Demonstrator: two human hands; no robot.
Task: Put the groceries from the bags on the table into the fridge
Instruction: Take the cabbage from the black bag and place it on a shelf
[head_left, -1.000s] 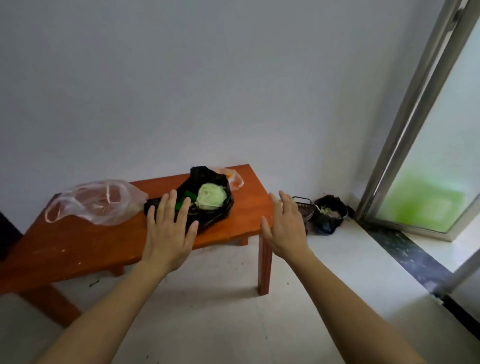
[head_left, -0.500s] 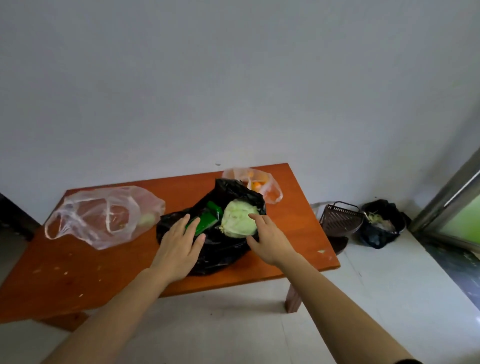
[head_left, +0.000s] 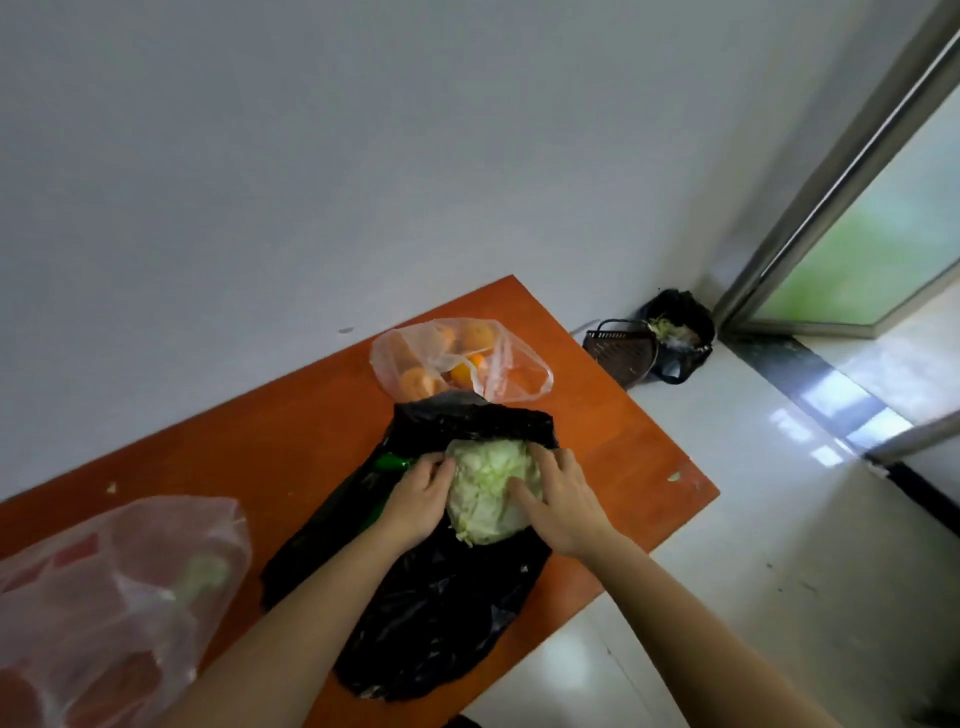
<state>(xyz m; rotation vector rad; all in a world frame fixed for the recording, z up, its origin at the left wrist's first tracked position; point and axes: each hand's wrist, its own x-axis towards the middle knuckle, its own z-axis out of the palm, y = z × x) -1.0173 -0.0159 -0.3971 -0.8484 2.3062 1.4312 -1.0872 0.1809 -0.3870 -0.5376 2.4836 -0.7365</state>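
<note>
A pale green cabbage lies in the mouth of a black plastic bag on the orange wooden table. My left hand grips its left side and my right hand grips its right side. A green item shows inside the black bag, left of the cabbage. Behind it sits a clear bag of oranges. At the lower left a clear bag holds red items and something pale green. The fridge is not in view.
A white wall runs behind the table. On the white tiled floor in the corner stand a dark woven basket and a black bin bag with scraps. A metal-framed glass door is at the right.
The view has come closer and tilted. Both hands went from hovering in front of the table to clasping the cabbage from both sides.
</note>
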